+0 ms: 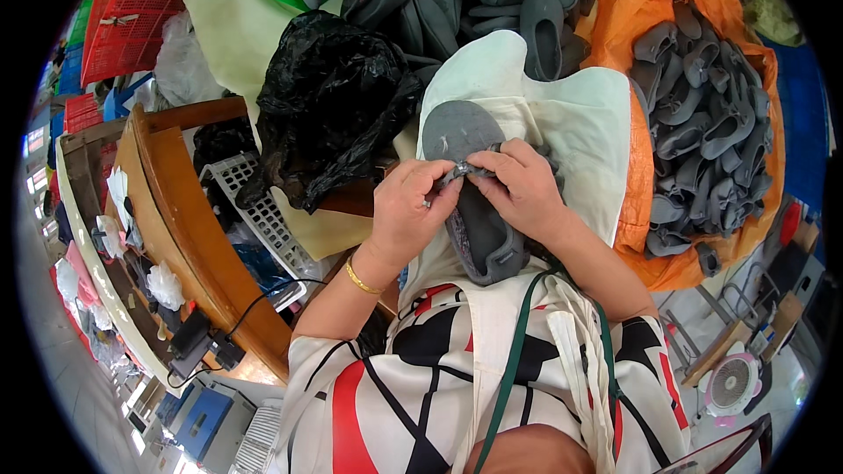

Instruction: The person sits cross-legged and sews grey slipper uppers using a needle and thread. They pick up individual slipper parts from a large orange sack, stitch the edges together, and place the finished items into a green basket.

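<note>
A soft grey fabric slip-on shoe (487,241) lies before the person, over a smooth white cloth (581,110). The left hand (414,202) has a narrow grip, pinching a bunched grey edge (461,168) at the shoe's far end; the right hand (525,189) pinches it likewise, just beside. Left of the shoe and farther off sits a crumpled black plastic bag (329,105); right of it, a bright orange sack (634,211) holds many small grey shoes (702,140).

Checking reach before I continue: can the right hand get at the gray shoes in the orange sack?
Probably yes: the orange sack gapes open on that side, its gray shoes uncovered. The right hand is pinching gray footwear, though, so it would likely have to let go first.
</note>
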Tool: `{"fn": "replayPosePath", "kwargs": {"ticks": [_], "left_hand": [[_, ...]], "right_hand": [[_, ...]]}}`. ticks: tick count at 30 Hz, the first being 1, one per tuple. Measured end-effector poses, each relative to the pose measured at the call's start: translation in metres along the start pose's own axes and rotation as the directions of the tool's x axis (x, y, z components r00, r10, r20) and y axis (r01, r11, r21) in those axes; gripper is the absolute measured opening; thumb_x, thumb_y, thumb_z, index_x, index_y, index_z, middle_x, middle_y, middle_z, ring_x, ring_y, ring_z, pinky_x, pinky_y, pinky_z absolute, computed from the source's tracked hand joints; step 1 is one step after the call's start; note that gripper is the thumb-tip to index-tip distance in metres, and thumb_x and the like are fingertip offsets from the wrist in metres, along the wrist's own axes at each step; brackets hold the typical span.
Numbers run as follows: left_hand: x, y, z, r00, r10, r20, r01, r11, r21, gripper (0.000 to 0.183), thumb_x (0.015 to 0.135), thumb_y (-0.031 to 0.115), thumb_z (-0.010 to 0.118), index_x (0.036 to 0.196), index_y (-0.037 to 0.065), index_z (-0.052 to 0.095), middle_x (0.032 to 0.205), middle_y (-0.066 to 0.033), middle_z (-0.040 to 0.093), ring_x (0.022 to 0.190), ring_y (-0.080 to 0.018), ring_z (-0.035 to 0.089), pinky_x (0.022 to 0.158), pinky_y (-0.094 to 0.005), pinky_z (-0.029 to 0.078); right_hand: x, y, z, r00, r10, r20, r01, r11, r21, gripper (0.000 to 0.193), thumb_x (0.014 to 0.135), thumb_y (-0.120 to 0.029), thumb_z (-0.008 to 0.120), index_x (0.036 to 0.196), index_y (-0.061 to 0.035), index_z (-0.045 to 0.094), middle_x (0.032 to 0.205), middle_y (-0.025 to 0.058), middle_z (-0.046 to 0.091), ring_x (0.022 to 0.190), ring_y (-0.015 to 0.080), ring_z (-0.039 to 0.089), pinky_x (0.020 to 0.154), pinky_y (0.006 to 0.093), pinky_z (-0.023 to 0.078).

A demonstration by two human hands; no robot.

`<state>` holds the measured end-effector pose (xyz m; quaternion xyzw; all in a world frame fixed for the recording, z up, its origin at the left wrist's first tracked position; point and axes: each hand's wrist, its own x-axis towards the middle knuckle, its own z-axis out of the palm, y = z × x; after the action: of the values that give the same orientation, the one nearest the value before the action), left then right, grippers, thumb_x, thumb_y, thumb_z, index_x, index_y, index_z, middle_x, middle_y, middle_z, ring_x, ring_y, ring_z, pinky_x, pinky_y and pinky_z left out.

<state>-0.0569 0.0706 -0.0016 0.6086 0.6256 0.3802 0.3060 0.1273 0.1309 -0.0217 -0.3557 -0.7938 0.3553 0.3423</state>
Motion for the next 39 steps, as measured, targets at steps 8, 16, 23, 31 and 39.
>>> {"fn": "replayPosePath", "kwargs": {"ticks": [8,16,23,31,39], "left_hand": [[0.001,0.001,0.000,0.987,-0.130,0.098,0.137,0.988,-0.072,0.017,0.078,0.004,0.074,0.093,0.004,0.068,0.075,-0.0032,0.056,0.058,-0.0109,0.051,0.052,-0.0242,0.042],[0.002,-0.014,0.002,0.920,-0.319,0.229,0.373,0.891,-0.260,0.017,0.083,0.014,0.071,0.092,0.001,0.065,0.073,-0.0003,0.057,0.060,-0.0072,0.049,0.055,-0.0241,0.041],[0.018,-0.013,-0.001,0.799,-0.467,0.378,0.601,0.640,-0.480,0.015,0.094,0.020,0.064,0.092,0.006,0.063,0.072,0.0051,0.057,0.060,-0.0025,0.049,0.055,-0.0187,0.042],[0.027,0.005,-0.003,0.712,-0.587,0.386,0.698,0.530,-0.481,0.028,0.095,0.029,0.063,0.080,0.006,0.060,0.064,-0.0004,0.058,0.052,-0.0056,0.051,0.048,-0.0211,0.043],[0.024,-0.007,0.010,0.737,-0.579,0.348,0.670,0.555,-0.493,0.026,0.094,0.029,0.065,0.078,0.010,0.059,0.058,0.0025,0.053,0.045,-0.0047,0.045,0.042,-0.0199,0.036]], "right_hand": [[0.003,0.008,-0.002,0.996,-0.048,0.078,0.049,0.999,-0.005,0.031,0.071,0.000,0.073,0.100,-0.0060,0.063,0.081,0.0102,0.054,0.070,0.0273,0.056,0.059,0.0361,0.045],[0.013,-0.004,-0.014,0.908,0.301,0.292,-0.326,0.945,0.039,0.022,0.082,-0.018,0.072,0.091,-0.0025,0.061,0.080,0.0122,0.057,0.066,0.0272,0.057,0.061,0.0385,0.046],[0.003,-0.025,-0.032,0.896,0.266,0.356,-0.177,0.948,-0.264,0.024,0.084,-0.025,0.068,0.075,-0.0049,0.061,0.075,0.0107,0.060,0.072,0.0293,0.063,0.061,0.0407,0.049],[0.010,-0.027,-0.062,0.970,0.033,0.242,0.138,0.746,-0.651,0.019,0.079,-0.017,0.070,0.068,-0.0089,0.056,0.067,0.0057,0.053,0.066,0.0249,0.059,0.057,0.0372,0.048],[0.025,-0.021,-0.027,0.899,0.293,-0.326,-0.198,0.935,0.295,0.023,0.098,-0.021,0.059,0.085,-0.0025,0.061,0.080,0.0053,0.060,0.075,0.0173,0.058,0.071,0.0332,0.051]]}}
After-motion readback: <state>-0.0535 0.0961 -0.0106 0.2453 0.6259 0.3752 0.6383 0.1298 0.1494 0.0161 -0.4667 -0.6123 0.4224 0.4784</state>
